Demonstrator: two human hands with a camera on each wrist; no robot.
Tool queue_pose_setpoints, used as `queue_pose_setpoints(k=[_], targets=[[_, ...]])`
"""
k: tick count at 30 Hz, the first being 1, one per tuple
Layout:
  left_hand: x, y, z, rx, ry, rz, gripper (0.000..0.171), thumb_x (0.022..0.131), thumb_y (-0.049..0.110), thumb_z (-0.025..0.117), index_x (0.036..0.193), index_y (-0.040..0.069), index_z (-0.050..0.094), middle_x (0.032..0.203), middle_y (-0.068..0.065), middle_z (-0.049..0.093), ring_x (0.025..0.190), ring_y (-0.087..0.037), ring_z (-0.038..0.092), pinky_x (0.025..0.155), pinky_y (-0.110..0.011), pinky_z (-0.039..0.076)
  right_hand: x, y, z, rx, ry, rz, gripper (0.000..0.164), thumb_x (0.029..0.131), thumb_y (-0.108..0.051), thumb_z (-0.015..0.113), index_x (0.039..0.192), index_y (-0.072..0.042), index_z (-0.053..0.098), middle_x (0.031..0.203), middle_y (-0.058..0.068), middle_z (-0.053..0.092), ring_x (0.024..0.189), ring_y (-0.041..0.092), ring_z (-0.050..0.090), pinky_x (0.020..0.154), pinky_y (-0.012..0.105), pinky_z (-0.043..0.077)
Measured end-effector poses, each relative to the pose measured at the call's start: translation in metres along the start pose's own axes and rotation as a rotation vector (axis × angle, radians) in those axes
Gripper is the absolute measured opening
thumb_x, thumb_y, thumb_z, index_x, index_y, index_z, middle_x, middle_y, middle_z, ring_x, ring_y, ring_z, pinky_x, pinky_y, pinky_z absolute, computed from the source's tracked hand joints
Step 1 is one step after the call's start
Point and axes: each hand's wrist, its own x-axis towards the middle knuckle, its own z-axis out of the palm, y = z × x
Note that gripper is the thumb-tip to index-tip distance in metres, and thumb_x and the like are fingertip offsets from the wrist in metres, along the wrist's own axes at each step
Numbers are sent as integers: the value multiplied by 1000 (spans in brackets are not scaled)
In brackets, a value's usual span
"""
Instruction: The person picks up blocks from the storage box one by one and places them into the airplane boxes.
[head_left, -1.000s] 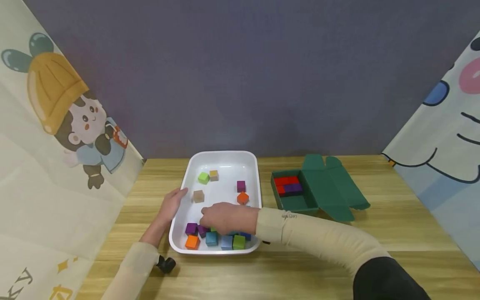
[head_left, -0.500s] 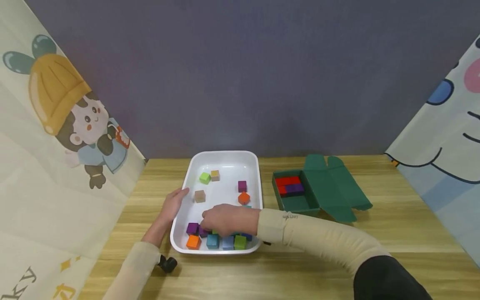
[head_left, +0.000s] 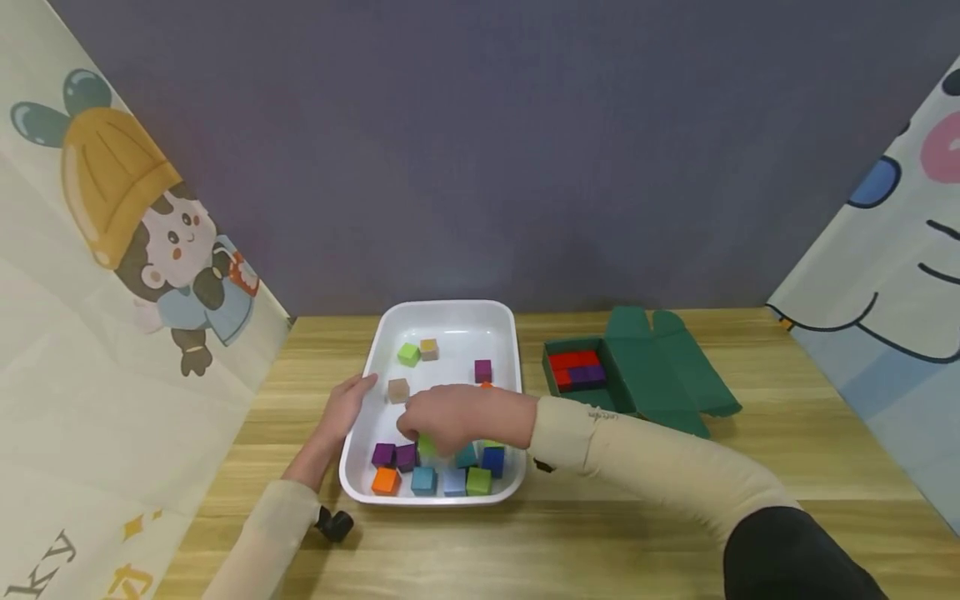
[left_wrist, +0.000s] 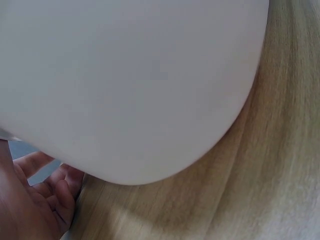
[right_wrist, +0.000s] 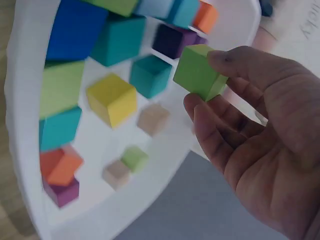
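Observation:
My right hand [head_left: 450, 417] is over the near half of a white tray [head_left: 468, 318]. In the right wrist view, its thumb and fingertips pinch a green cube [right_wrist: 197, 72] above the tray floor. Below it lie a yellow cube [right_wrist: 111, 100], teal, blue, purple and plain wooden cubes. My left hand [head_left: 347, 410] grips the tray's left side, thumb on the rim. From the left wrist, its curled fingers [left_wrist: 62, 192] show at the tray's outer wall. Along the tray's near edge sit an orange cube [head_left: 386, 482] and several others.
Right of the tray stands an open green cardboard box [head_left: 588, 400], its lid [head_left: 667, 375] folded out to the right. Red blocks [head_left: 573, 360] and dark purple blocks [head_left: 587, 377] fill its far part. A grey panel [head_left: 480, 158] rises behind the wooden table [head_left: 600, 533].
My right hand has lifted off the cluster with the green cube, uncovering teal and blue cubes. Its sleeve now covers the box's near edge. The left hand stays on the tray.

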Motion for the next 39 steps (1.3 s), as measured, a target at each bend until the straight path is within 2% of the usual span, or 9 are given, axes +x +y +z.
queue_pose_setpoints(k=[3,9,15,21,24,29,34,39], targets=[[-1,-1,-1,13,0,-2,57,101,43,46,134,-4,50,101,-24,66,77,-23,68,66,-41,60,-18,5,-9,4,18,21,30,80,-10,78,105,-22,67,93,-8,57,80,11,53,75,22,52],[0,1,-1,11,-14,3,59,100,43,47,134,-6,49,105,-26,65,82,-27,68,69,-41,60,-69,24,-15,52,69,143,36,77,-16,84,107,-25,66,98,-10,58,85,9,54,76,22,53],[2,3,3,22,-8,3,60,100,43,48,134,-6,49,106,-26,64,82,-26,67,69,-40,60,-120,56,-7,44,153,167,29,79,-15,81,103,-19,66,97,-8,57,82,11,51,70,21,51],[1,1,1,26,-27,-29,61,101,43,45,138,-5,45,111,-27,63,85,-25,67,71,-40,60,-154,85,3,83,208,195,29,78,-2,73,101,-17,65,96,-7,56,79,13,49,65,26,48],[1,1,0,33,-27,-25,62,101,45,44,139,-4,43,113,-27,62,86,-25,67,71,-41,60,-163,98,7,82,225,202,31,78,4,70,101,-16,65,95,-4,56,76,14,47,62,29,46],[1,0,-1,41,-34,-29,65,101,47,44,141,-4,41,113,-27,61,88,-26,67,72,-40,60,-163,117,13,89,239,234,34,75,10,69,99,-14,64,94,-3,56,76,15,47,62,30,45],[-1,-1,0,43,-50,-29,66,101,46,44,142,-5,40,114,-27,61,89,-27,67,72,-41,60,-159,130,22,96,235,295,34,77,4,71,106,-10,60,97,-1,59,82,17,52,70,34,51],[-2,6,-1,52,-43,-18,64,101,46,44,140,-6,42,112,-28,62,86,-25,67,71,-40,60,-154,136,28,165,191,333,34,78,3,69,109,-8,61,98,0,59,82,17,53,71,35,51]])
